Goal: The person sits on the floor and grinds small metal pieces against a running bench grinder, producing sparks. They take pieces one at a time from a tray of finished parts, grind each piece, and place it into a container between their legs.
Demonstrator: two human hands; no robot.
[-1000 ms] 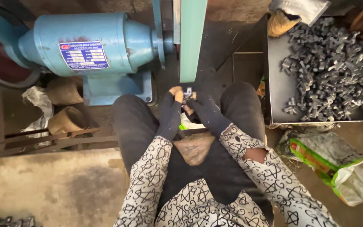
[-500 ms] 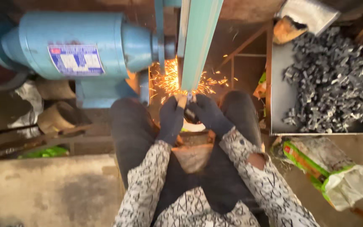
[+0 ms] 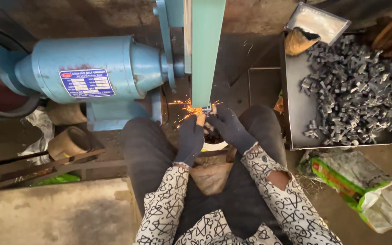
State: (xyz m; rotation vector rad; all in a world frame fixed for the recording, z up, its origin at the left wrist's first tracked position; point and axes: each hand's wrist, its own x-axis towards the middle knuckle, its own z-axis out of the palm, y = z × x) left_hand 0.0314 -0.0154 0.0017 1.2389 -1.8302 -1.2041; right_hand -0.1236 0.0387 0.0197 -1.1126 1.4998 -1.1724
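Note:
My left hand (image 3: 190, 138) and my right hand (image 3: 228, 127), both in dark gloves, meet at the lower end of a green sanding belt (image 3: 207, 50). Together they press a small metal piece (image 3: 207, 109) against the belt, and orange sparks (image 3: 184, 108) fly off to the left. The belt runs on a blue motor machine (image 3: 96, 75) at my left. My knees in dark trousers sit either side of my hands, and my sleeves are white with a black pattern.
A dark metal tray (image 3: 296, 109) on the right holds several small grey metal pieces (image 3: 350, 86), with a metal scoop (image 3: 316, 22) at its top. A green and white sack (image 3: 364, 190) lies at the lower right. Rolls and bars (image 3: 69, 145) lie under the machine.
A second ago no sparks showed. Half a second ago a wide shower sprayed from the belt. Now the sparks are fewer, and my hands stay at the belt's lower end.

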